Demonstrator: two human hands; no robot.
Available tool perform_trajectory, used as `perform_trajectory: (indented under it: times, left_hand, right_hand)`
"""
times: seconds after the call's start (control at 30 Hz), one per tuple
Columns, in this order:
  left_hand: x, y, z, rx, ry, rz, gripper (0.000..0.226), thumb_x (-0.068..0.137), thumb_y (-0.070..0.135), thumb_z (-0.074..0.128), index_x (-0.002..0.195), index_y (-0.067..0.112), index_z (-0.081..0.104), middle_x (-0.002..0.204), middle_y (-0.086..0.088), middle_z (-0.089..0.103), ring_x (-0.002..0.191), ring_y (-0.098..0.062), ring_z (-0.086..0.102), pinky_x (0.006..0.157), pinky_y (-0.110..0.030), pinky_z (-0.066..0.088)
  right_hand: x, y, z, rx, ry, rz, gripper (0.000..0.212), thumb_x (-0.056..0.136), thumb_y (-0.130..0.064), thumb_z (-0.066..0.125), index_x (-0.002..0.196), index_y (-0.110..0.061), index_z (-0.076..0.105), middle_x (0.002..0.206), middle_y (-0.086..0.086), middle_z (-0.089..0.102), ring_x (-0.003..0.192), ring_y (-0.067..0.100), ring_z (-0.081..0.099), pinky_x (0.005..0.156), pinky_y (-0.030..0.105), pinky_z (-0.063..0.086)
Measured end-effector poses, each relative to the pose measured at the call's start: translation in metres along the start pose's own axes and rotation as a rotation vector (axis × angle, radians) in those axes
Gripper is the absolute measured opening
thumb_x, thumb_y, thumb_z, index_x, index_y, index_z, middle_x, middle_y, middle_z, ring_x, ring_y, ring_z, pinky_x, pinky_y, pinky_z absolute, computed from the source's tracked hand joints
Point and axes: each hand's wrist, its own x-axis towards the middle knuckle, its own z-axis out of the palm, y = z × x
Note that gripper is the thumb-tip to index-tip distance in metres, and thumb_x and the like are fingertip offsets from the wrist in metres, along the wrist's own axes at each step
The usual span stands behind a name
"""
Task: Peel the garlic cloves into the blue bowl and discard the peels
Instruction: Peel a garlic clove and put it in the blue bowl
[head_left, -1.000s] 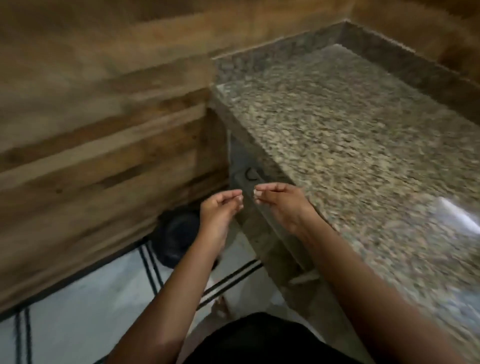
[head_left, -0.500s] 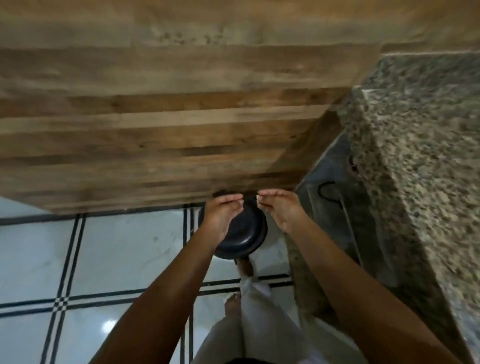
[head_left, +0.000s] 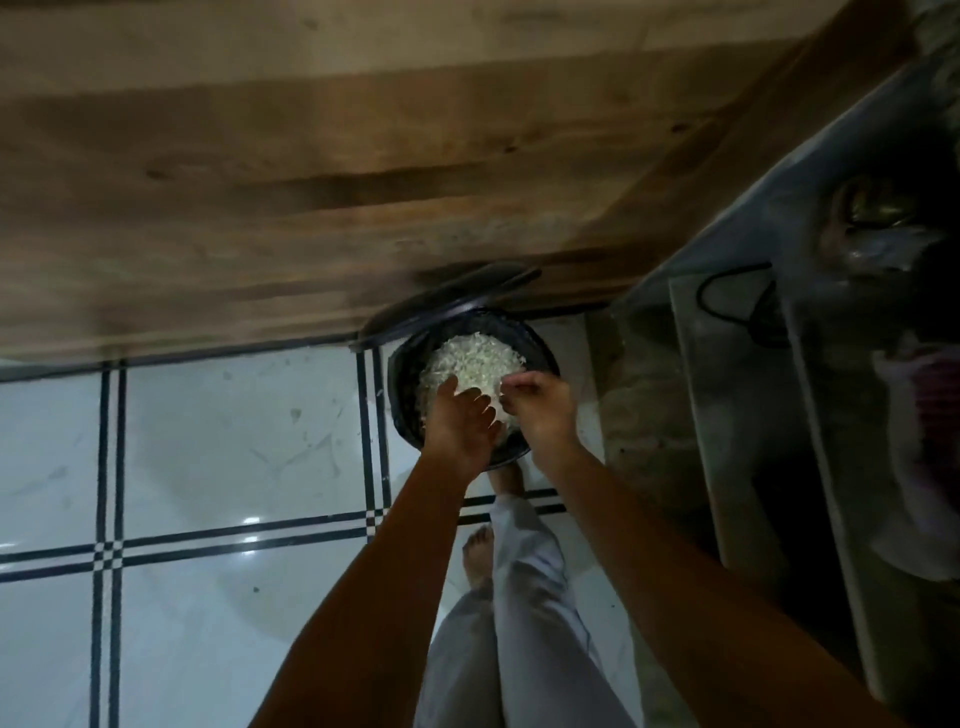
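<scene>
Head view: black pedal bin (head_left: 402, 374), lid (head_left: 447, 301) raised, heaped with pale garlic peels (head_left: 475, 364). Left hand (head_left: 460, 421) and right hand (head_left: 540, 410) above it, fingers loosely spread, grasping nothing discernible. Step, by judgement: discarding peels. Next: brush off clinging scraps, close the lid. Blue bowl not visible.

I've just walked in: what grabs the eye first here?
The pale heap of garlic peels in the open black bin on the floor stands out most, bright against the dark liner. Right above it hover the left hand and right hand, close together over the bin's near rim. The bin's lid stands tipped up against the wooden wall, and glossy white floor tiles with black lines fill the left.
</scene>
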Motion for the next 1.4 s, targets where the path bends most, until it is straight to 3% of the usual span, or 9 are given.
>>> perform_trajectory:
  times: [0.17,0.27,0.43,0.63,0.77,0.9,1.07,1.3,1.4]
  left_hand:
    - [0.027,0.010,0.017,-0.011,0.102,0.000,0.061,0.093,0.053,0.043,0.139,0.012,0.043,0.143,-0.010,0.045,0.128,-0.027,0.045,0.099,-0.038,0.038]
    - [0.024,0.006,0.018,0.068,0.157,0.014,0.059,0.095,0.050,0.041,0.142,0.015,0.039,0.147,-0.007,0.039,0.132,-0.024,0.040,0.096,-0.036,0.036]
    - [0.013,0.009,0.024,0.190,0.140,0.003,0.059,0.096,0.051,0.036,0.140,0.010,0.042,0.142,-0.013,0.044,0.130,-0.029,0.041,0.107,-0.036,0.032]
    - [0.011,0.013,0.029,0.529,0.123,0.183,0.058,0.095,0.052,0.036,0.143,0.018,0.036,0.148,-0.008,0.038,0.133,-0.024,0.037,0.107,-0.034,0.028]
    - [-0.008,0.022,0.010,0.712,0.117,0.082,0.062,0.092,0.057,0.042,0.136,0.014,0.044,0.138,-0.005,0.049,0.124,-0.026,0.047,0.103,-0.040,0.039]
    - [-0.066,0.039,0.035,0.611,0.052,0.194,0.029,0.098,0.026,0.047,0.121,0.011,0.053,0.114,-0.006,0.059,0.102,-0.022,0.056,0.087,-0.033,0.043]
    - [-0.165,0.030,0.097,0.487,-0.119,0.413,0.018,0.099,0.015,0.044,0.113,0.009,0.054,0.103,-0.007,0.061,0.089,-0.020,0.060,0.083,-0.031,0.045]
    - [-0.276,-0.055,0.184,0.658,-0.452,0.437,0.016,0.098,0.015,0.044,0.108,0.014,0.056,0.086,0.000,0.062,0.073,-0.014,0.059,0.068,-0.025,0.046]
    - [-0.309,-0.111,0.215,0.803,-0.597,0.413,0.013,0.098,0.017,0.046,0.105,0.014,0.056,0.081,0.002,0.063,0.064,-0.010,0.059,0.059,-0.022,0.045]
  right_hand:
    - [0.024,0.023,0.023,-0.159,-0.147,0.197,0.031,0.098,-0.007,0.038,0.124,0.003,0.052,0.126,0.015,0.057,0.118,0.026,0.052,0.095,0.026,0.035]
    - [0.014,0.011,0.029,-0.074,-0.143,0.295,0.038,0.102,-0.019,0.033,0.133,-0.001,0.045,0.138,0.014,0.048,0.125,0.027,0.045,0.088,0.022,0.034]
    - [0.002,0.003,0.036,-0.029,-0.333,0.276,0.049,0.102,-0.034,0.032,0.141,-0.006,0.036,0.147,0.014,0.037,0.136,0.029,0.033,0.109,0.036,0.025]
    - [0.003,-0.021,0.037,0.469,-0.316,0.453,0.067,0.087,-0.059,0.048,0.137,-0.015,0.046,0.143,0.009,0.044,0.132,0.025,0.041,0.111,0.036,0.029]
    - [-0.027,-0.057,0.018,0.567,-0.236,0.252,0.036,0.098,-0.035,0.043,0.126,-0.015,0.055,0.135,0.009,0.052,0.125,0.023,0.047,0.109,0.037,0.033]
    - [-0.067,-0.093,-0.035,0.454,-0.135,0.056,0.029,0.098,-0.018,0.043,0.125,-0.012,0.053,0.123,0.008,0.059,0.112,0.021,0.056,0.098,0.035,0.041]
    - [-0.142,-0.141,-0.105,0.492,0.008,-0.069,0.021,0.097,-0.015,0.045,0.115,-0.012,0.055,0.108,0.006,0.063,0.101,0.024,0.061,0.082,0.032,0.049]
    - [-0.247,-0.165,-0.223,0.698,0.292,-0.228,0.018,0.096,-0.016,0.046,0.108,-0.009,0.059,0.110,0.013,0.064,0.097,0.025,0.064,0.086,0.042,0.050]
    - [-0.289,-0.152,-0.280,0.835,0.431,-0.312,0.022,0.095,-0.014,0.047,0.113,-0.005,0.057,0.096,0.010,0.064,0.075,0.019,0.061,0.067,0.031,0.049]
